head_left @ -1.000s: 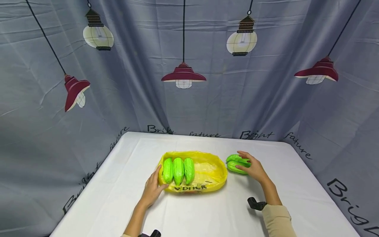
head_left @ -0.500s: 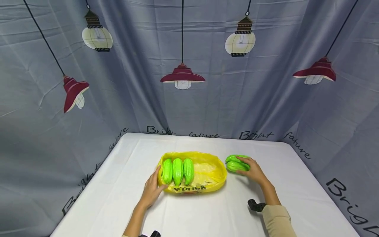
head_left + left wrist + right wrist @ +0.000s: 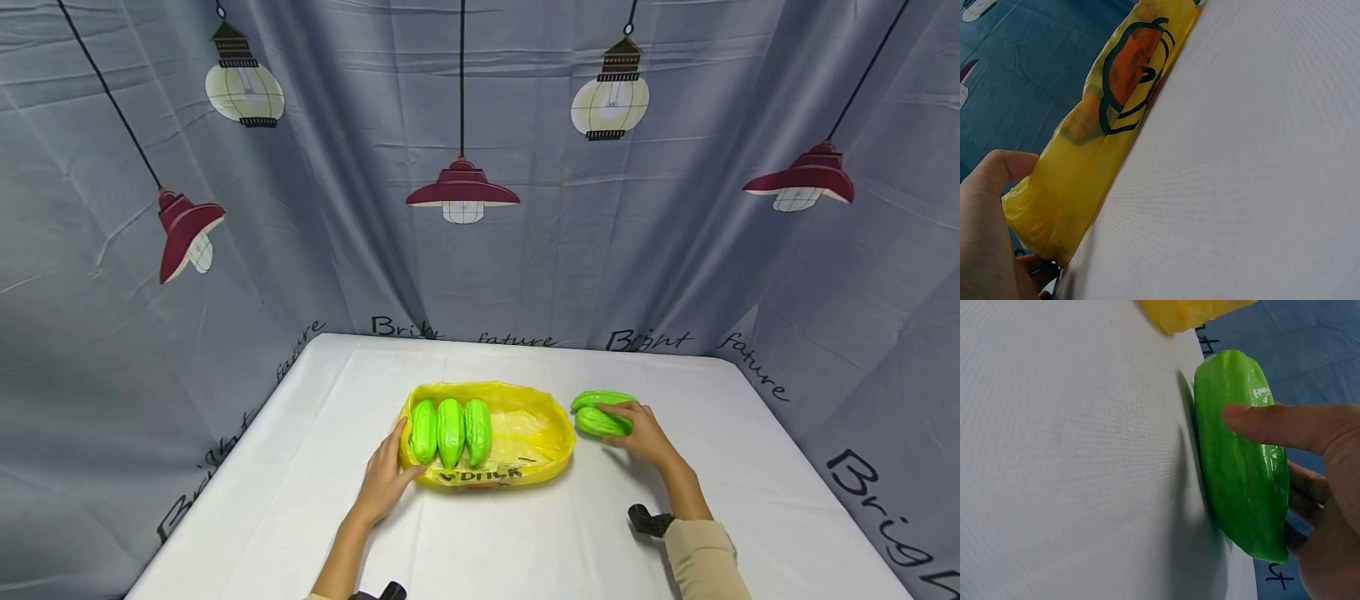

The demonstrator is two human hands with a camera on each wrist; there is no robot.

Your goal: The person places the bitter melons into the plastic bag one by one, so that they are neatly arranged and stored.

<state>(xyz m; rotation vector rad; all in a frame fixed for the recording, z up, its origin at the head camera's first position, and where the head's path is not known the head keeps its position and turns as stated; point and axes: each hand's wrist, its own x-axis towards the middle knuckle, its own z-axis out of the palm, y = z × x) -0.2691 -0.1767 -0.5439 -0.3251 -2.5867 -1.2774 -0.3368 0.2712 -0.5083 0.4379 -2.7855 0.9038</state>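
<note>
A yellow plastic bag [image 3: 532, 475], its mouth spread wide, lies on the white table. Three glossy green ridged fruits [image 3: 452, 433] lie side by side in its left half. My left hand [image 3: 384, 479] holds the bag's left end; in the left wrist view the thumb [image 3: 1013, 165] bends over the bag's edge. Right of the bag, two more such fruits lie together. My right hand [image 3: 637, 433] grips the nearer green ridged fruit [image 3: 1238, 469], thumb on one side and fingers on the other. The farther green fruit [image 3: 600, 397] lies just behind it.
The white table [image 3: 510, 550] carries the bag and fruits. Behind it hangs a grey-blue curtain [image 3: 525, 275] printed with lamps and lettering. A black wrist device [image 3: 648, 521] sits at the right wrist, above a beige sleeve [image 3: 701, 550].
My right hand has come down from above the two right-hand fruits and closed on the nearer one. The left hand stays at the bag's left end.
</note>
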